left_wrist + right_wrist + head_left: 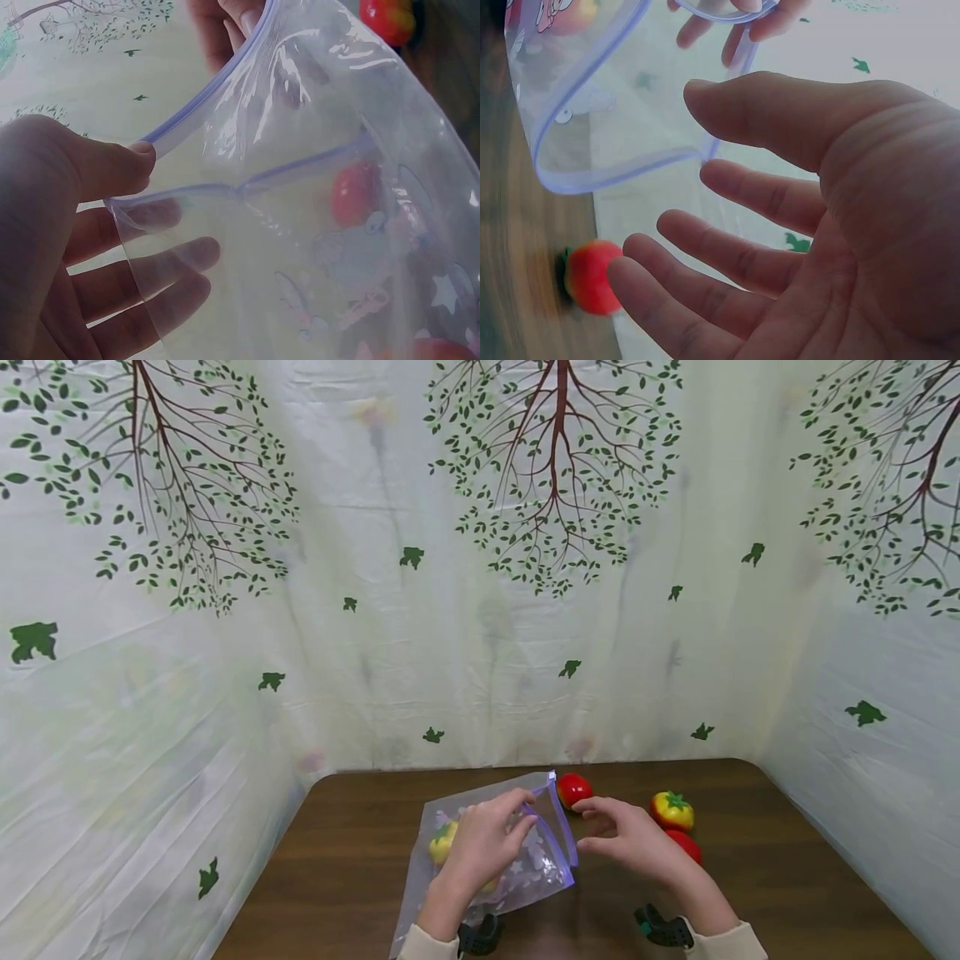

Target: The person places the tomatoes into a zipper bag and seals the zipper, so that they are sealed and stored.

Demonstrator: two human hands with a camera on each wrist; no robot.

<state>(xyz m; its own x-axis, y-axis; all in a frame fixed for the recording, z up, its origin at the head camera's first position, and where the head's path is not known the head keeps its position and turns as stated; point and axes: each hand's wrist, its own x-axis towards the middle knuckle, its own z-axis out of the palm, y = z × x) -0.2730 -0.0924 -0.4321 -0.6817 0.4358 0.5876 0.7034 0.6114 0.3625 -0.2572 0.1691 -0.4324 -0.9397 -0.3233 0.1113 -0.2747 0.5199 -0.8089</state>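
A clear zip bag [536,877] with purple zip edges and printed pictures lies on the table with its mouth spread toward the right. My left hand [483,835] pinches the rim by the zip; in the left wrist view its thumb [120,166] lies at the purple strip and the other fingers show through the film. Inside the bag is a yellow fruit-like piece [442,842] with a green top. Beside the mouth, my right hand [626,837] holds nothing, its fingers apart and gently bent. A shiny red round fruit [574,788] sits just behind the bag's mouth.
A yellow and red fruit-like piece [672,811] with a green leafy top sits beyond the right wrist. Next to it is a red one [686,843], partly hidden by the forearm. Behind the brown table [330,860] hangs a pale curtain [487,693] printed with trees and leaves.
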